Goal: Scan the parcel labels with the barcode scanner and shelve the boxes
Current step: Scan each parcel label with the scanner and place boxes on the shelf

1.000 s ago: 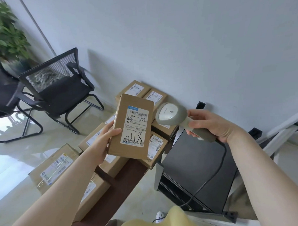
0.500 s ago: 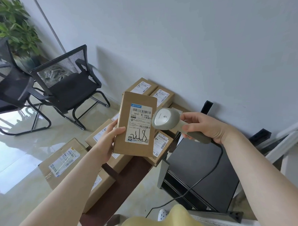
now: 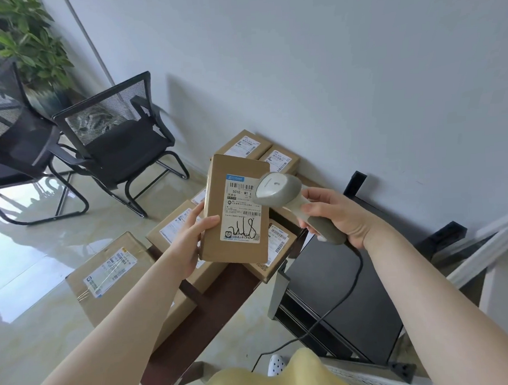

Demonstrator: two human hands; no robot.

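Only the head view to go on. The left hand [image 3: 191, 241] grips a box [image 3: 233, 210] by its left edge, thumb curled onto the front face, holding it upright in mid-air over the pile of boxes [image 3: 172, 225] on the low table [image 3: 205, 308]. The right hand [image 3: 335, 215] is wrapped around the handle of the scanner [image 3: 279, 188], whose head sits just in front of the label's [image 3: 243, 211] top right corner and covers part of it.

My take on doing this step well: back the scanner off a touch and aim it square at one barcode, because this close and off to the corner it may only catch half the bars. Keep the box steady, face tilted toward the scanner window, thumb clear of the label. Also watch the cable [image 3: 339, 305] hanging down so it doesn't drag.

The box itself: plain brown cardboard, slim and flat, looks light. The white label has a blue strip on top, barcodes near the top and middle, a black handwritten scrawl below, and a small QR code at the bottom right.
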